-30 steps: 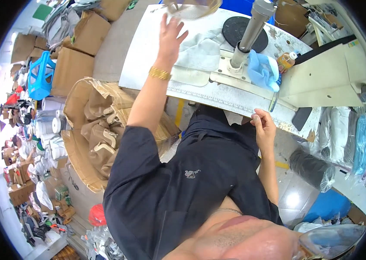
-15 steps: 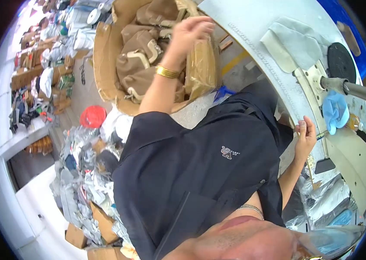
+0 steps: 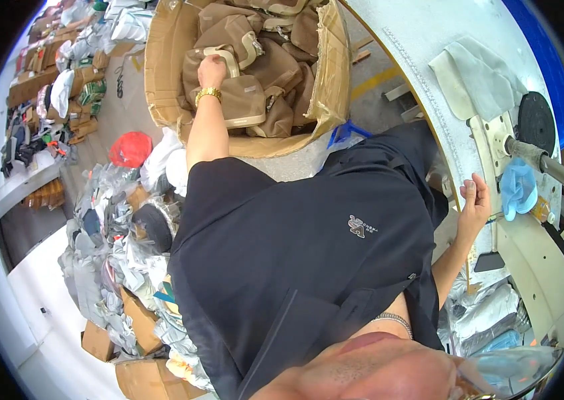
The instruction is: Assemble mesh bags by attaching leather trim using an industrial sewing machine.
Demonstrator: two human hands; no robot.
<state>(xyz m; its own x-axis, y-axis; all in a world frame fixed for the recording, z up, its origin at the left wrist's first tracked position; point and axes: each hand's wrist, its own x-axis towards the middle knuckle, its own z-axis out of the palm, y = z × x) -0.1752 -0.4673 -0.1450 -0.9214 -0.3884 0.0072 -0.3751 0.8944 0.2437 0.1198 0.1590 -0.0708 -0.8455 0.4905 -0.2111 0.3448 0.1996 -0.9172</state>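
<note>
Tan bag piece (image 3: 238, 100) flat under left hand (image 3: 212, 70)

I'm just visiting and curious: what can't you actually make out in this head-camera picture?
- Left hand: its fingers dip among the brown bags in the cardboard box, so the grip is hidden.
- Right hand: at the white table's edge; whether it holds anything is too small to tell.
- Sewing machine: cut off by the picture's dark rim.
- Box bottom: covered by bags.
</note>
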